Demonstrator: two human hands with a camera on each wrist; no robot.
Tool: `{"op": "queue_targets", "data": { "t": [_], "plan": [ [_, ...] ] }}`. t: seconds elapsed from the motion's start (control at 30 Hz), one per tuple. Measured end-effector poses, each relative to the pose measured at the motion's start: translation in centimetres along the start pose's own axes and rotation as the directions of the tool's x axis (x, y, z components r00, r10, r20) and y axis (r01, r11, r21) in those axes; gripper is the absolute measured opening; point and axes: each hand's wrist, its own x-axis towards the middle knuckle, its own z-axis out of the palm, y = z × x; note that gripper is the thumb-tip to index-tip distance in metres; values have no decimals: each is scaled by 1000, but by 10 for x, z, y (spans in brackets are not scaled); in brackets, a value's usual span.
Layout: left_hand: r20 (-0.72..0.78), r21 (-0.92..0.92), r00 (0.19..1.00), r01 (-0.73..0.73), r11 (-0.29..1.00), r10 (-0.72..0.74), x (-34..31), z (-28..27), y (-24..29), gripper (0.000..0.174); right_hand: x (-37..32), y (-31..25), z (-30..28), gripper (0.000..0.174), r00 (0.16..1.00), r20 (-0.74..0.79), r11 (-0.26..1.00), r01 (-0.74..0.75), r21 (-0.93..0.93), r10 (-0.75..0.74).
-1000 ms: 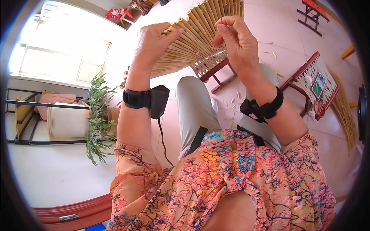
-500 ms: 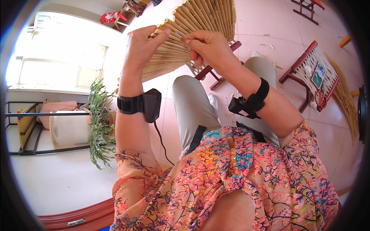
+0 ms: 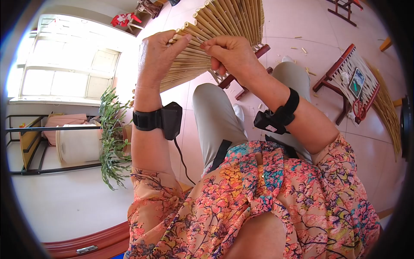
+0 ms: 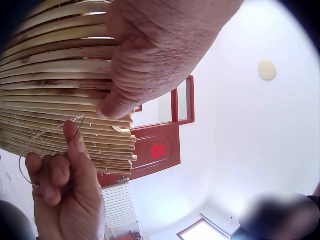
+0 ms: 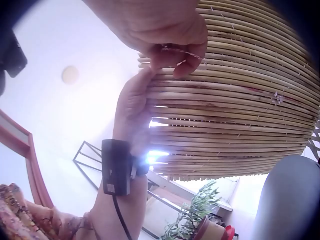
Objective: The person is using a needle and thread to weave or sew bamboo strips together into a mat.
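Bamboo mat (image 3: 224, 21) of thin slats, raised above the knees in the head view and fanned toward the top edge. Left hand (image 3: 157, 54) clamped on the near edge, fingers curled over the slat ends. Right hand (image 3: 230, 54) just beside it at the same edge, fingertips nipped together; thread too fine to make out from here. White tub (image 3: 77, 144) on a dark rack (image 3: 26, 142) at far left, contents hidden; potted plant (image 3: 113, 138) right next to it. Woven stool (image 3: 345, 75) off to the right with a phone (image 3: 356, 83) lying on the seat. Second stool (image 3: 241, 82) partly hidden behind mat and hands. Short bamboo offcuts (image 3: 302, 51) scattered over the pale floor.

Left wrist view, looking up: thumb of the left hand (image 4: 150, 55) pressed against the slat ends of the mat (image 4: 55, 65). Lower down, right hand (image 4: 65, 190) pinching a thin thread (image 4: 47, 132), looped out to the left. Behind, a red door (image 4: 155, 150), a white radiator (image 4: 119, 202) and a round ceiling lamp (image 4: 266, 69), all out of the head view.

Right wrist view: underside of the mat (image 5: 240, 100) filling the right half. Right hand (image 5: 160, 30) at the top with the thread (image 5: 177, 48) taut between its fingertips. Left hand (image 5: 132, 105) gripping the edge just below. Plant (image 5: 197, 215) low in the background.
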Motion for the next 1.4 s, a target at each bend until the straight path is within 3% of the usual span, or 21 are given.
{"op": "queue_targets", "data": {
  "t": [0.47, 0.53, 0.6, 0.63, 0.7, 0.77, 0.83, 0.9, 1.1, 1.4],
  "plan": [
    [-15, 44, 1000, -3, 999, 4, -6, 1, 4, 32, -6, -4, 1, 20, 1000, 11, 1000, -12, -15, 12],
    [-19, 73, 1000, 0, 997, 1, -11, 4, 7, 32, -8, -5, -1, 20, 997, 34, 998, -68, -1, 68],
    [-88, 209, 990, -88, 974, 109, -22, 9, 13, 31, -13, -3, -2, 21, 998, 23, 998, -60, -26, 61],
    [-98, 205, 990, -81, 975, 103, -29, 11, 18, 31, -18, -2, -3, 23, 999, 10, 998, -49, -47, 50],
    [-109, 398, 984, -84, 913, 138, -44, 16, 34, 32, -32, -1, -5, 22, 997, 29, 997, -67, -27, 68],
    [-128, 423, 969, -141, 895, 213, -61, 25, 39, 26, -48, 3, -8, 21, 994, 64, 996, -88, -14, 89],
    [-182, 328, 941, -215, 920, 285, -79, 37, 42, 21, -65, 15, -15, 18, 990, 74, 993, -117, -8, 118],
    [-175, 367, 948, -189, 911, 267, -99, 46, 44, 17, -81, 23, -22, 17, 975, 128, 984, -178, -26, 180],
    [-73, 363, 961, -224, 905, 268, -134, 53, 52, 37, -108, 39, -34, 20, 911, 227, 939, -328, -102, 343],
    [-94, 364, 955, -232, 902, 283, -141, 57, 52, 48, -120, 37, -29, 13, 907, 149, 919, -390, -57, 394]
  ]
}}
